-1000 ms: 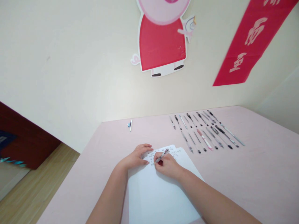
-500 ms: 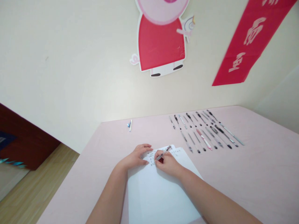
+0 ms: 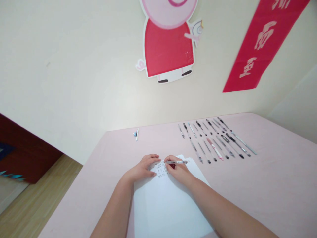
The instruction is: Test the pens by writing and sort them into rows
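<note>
White paper sheets [image 3: 168, 205] lie on the pink tabletop, with small dark handwriting [image 3: 162, 169] near their far edge. My left hand [image 3: 145, 169] rests flat on the paper's left side, fingers apart, thumb beside the writing. In my right hand [image 3: 179, 172] a clear-barrelled pen [image 3: 177, 162] is pinched between thumb and fingers. It lies nearly level across the hand, its tip end at the left over the top of the writing. Whether the tip touches the paper I cannot tell.
Two rows of pens and refills lie at the right rear, among them a pink pen [image 3: 214, 148]. A white pen [image 3: 137, 135] and a small blue item [image 3: 135, 134] sit at the far left. Behind the table [image 3: 267, 185] rises a wall with a cartoon cutout [image 3: 168, 49] and a red banner [image 3: 262, 43].
The pen has swung from a diagonal slant to nearly level, and its tip has gone from lower in the writing to its top. My left hand stays in place. The view has shifted slightly.
</note>
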### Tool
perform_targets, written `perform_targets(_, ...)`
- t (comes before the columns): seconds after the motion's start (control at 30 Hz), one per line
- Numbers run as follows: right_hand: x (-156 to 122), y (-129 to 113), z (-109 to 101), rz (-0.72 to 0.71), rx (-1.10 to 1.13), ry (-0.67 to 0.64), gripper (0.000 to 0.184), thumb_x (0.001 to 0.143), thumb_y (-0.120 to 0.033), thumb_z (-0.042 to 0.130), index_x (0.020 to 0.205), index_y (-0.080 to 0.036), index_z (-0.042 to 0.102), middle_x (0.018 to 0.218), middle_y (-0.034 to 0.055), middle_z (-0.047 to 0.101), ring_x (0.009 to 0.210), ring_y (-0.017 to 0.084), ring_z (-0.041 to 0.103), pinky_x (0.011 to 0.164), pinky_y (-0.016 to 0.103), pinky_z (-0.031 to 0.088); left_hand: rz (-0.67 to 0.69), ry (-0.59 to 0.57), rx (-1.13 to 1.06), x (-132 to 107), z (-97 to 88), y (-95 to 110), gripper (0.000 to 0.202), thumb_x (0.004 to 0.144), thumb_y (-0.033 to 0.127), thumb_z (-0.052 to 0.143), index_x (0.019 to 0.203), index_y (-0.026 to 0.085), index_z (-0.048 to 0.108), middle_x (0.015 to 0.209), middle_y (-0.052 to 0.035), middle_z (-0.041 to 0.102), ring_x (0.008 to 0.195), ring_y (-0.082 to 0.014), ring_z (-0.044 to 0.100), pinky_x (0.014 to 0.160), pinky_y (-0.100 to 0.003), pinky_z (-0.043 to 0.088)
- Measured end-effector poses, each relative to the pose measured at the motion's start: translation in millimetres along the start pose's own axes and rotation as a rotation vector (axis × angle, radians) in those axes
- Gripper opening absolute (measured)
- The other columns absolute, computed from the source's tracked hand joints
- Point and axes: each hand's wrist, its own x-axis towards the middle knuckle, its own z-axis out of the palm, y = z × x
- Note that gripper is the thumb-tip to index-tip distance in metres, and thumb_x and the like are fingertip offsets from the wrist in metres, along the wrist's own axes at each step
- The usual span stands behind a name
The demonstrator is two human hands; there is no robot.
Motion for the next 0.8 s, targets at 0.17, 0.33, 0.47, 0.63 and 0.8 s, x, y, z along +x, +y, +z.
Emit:
perform_targets(0.17, 2, -2, -2, 0.016, 0.022, 0.02, 0.018, 0.074, -0.016, 0.048, 0.082, -0.02, 0.064, 0.079, 0.0008, 0.064, 0.074, 0.015, 0.056, 0.07, 0.026, 0.042, -0.023, -0.002, -0.001, 0, -1.1, 5, 0.06, 0.066, 0.022, 0.068, 0.124, 0.027, 0.052, 0.138, -0.0068, 0.039, 0.129, -0.0263, 0.031, 0.108, -0.043, 0.024)
perform_targets(0.33, 2, -6, -7, 0.042, 0.068, -0.003, 0.02, 0.079, -0.022, 0.047, 0.087, -0.02, 0.065, 0.086, 0.0026, 0.066, 0.081, 0.016, 0.058, 0.075, 0.029, 0.044, -0.021, -0.002, 0.003, 0, -1.9, 7, 0.059, 0.068, 0.025, 0.068, 0.124, 0.027, 0.051, 0.137, -0.0067, 0.04, 0.128, -0.0256, 0.033, 0.108, -0.043, 0.024)
perform_targets(0.47, 2, -3, -6, 0.041, 0.14, 0.029, 0.022, 0.081, -0.026, 0.046, 0.092, -0.02, 0.063, 0.091, 0.0041, 0.065, 0.083, 0.017, 0.057, 0.074, 0.029, 0.044, -0.013, 0.027, -0.024, 2, -0.1, 4, 0.056, 0.067, 0.029, 0.07, 0.121, 0.026, 0.054, 0.134, -0.0075, 0.044, 0.125, -0.026, 0.036, 0.107, -0.043, 0.026)
perform_targets(0.63, 2, 0, -5, 0.031, 0.195, 0.047, 0.02, 0.083, -0.032, 0.043, 0.092, -0.019, 0.056, 0.067, -0.002, 0.055, 0.06, 0.013, 0.05, 0.055, 0.023, 0.039, 0.006, 0.329, -0.072, 8, 1.3, 25, 0.033, 0.08, 0.033, 0.057, 0.111, 0.021, 0.059, 0.108, -0.0079, 0.058, 0.104, -0.0212, 0.052, 0.095, -0.038, 0.039)
perform_targets(0.8, 3, 4, 1, -0.049, 0.247, 0.056, 0.016, 0.084, -0.031, 0.044, 0.086, -0.02, 0.056, 0.07, -0.0015, 0.057, 0.063, 0.013, 0.052, 0.059, 0.023, 0.042, 0.172, 0.414, -0.132, 10, 4.7, 92, 0.028, 0.086, 0.037, 0.05, 0.109, 0.025, 0.059, 0.104, -0.0061, 0.055, 0.093, -0.0174, 0.053, 0.085, -0.033, 0.044)
